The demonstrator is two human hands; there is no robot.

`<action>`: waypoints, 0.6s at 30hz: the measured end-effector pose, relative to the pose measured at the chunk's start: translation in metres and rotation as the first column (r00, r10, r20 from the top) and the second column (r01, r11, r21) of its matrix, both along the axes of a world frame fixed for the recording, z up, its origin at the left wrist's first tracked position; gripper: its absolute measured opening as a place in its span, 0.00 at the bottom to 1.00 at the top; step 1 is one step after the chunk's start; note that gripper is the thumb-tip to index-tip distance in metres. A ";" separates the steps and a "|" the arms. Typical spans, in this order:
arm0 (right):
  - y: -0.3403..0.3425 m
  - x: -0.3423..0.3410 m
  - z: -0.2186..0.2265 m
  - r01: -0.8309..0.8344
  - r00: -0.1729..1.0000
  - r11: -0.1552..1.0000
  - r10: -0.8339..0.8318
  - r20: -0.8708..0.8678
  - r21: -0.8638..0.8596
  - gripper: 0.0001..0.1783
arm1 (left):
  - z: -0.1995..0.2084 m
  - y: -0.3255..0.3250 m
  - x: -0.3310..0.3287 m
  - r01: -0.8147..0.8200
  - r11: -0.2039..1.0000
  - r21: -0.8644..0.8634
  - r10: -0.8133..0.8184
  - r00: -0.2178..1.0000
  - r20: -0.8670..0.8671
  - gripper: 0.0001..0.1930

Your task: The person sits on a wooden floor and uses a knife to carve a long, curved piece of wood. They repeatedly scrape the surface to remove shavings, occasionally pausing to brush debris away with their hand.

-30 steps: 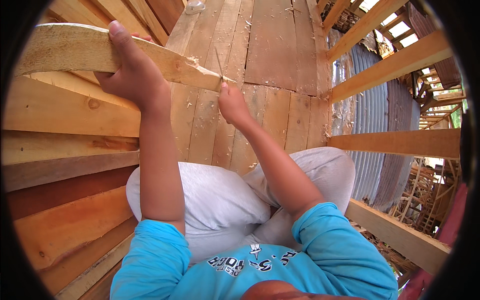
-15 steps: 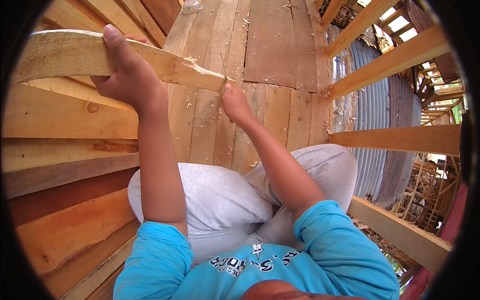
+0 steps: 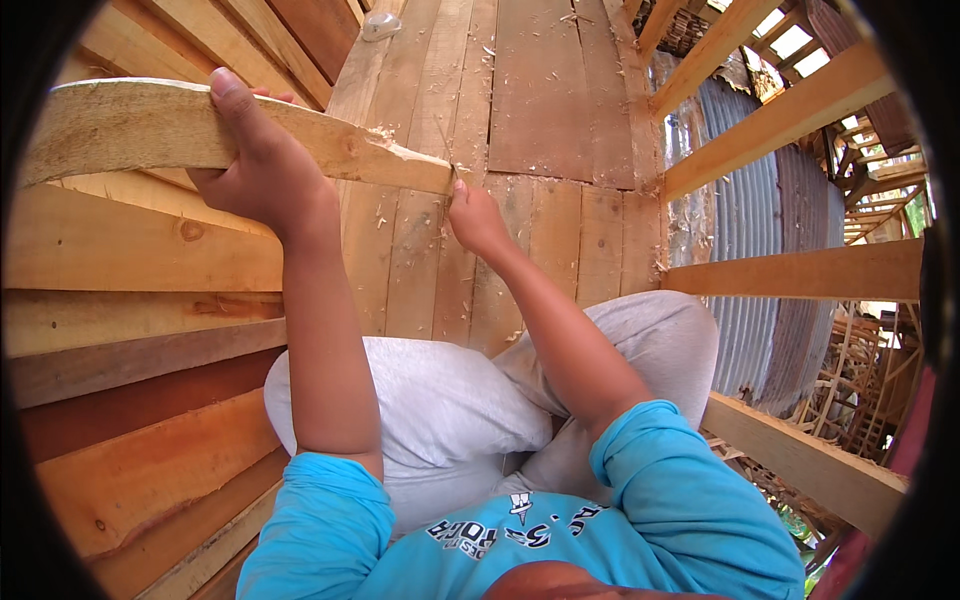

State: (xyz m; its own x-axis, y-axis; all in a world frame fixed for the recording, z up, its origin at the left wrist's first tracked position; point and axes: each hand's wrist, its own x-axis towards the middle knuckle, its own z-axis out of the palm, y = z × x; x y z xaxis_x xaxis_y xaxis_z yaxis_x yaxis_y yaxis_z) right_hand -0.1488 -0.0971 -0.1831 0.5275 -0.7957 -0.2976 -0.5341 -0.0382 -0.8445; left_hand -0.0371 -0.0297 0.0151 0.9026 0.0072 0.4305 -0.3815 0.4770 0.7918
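Note:
A long, pale wooden board (image 3: 130,130) stretches from the left rim of the view to the middle, narrowing to a roughly whittled tip. Near its middle my left hand (image 3: 265,165) is closed around it, thumb on top and fingers mostly hidden behind. At the narrow right end is my right hand (image 3: 477,218), closed, with the thumb up against the tip. A thin, narrow tool (image 3: 443,135), seen edge-on and perhaps a knife blade, rises from this hand across the end of the board. Its handle is hidden in the fist.
Plank flooring (image 3: 400,265) strewn with shavings lies in front of my crossed legs. Stacked boards (image 3: 140,235) line the left side. A small clear container (image 3: 380,26) sits at the far left. Wooden rails (image 3: 790,272) and corrugated metal sheets (image 3: 740,190) border the right.
The whole view has shifted slightly, so everything appears a little lower. Both hands keep their grip, and the board and thin tool have hardly moved against each other.

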 end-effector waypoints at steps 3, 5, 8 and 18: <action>0.011 0.000 0.018 -0.014 0.997 0.998 0.010 0.070 0.055 0.30 | -0.003 -0.001 0.003 -0.008 1.000 -0.018 0.008 1.000 0.024 0.20; 0.005 0.009 0.007 0.005 0.990 1.000 -0.007 0.140 0.014 0.30 | -0.004 -0.001 0.003 -0.003 1.000 -0.006 0.003 1.000 0.025 0.20; 0.005 0.004 0.003 0.081 0.996 0.981 -0.086 0.023 0.177 0.30 | 0.000 0.001 0.001 -0.017 1.000 0.012 0.017 1.000 0.009 0.19; 0.007 -0.002 0.029 -0.137 0.990 0.984 0.139 0.013 -0.115 0.30 | -0.004 0.000 0.003 -0.016 1.000 -0.021 0.017 0.999 0.029 0.20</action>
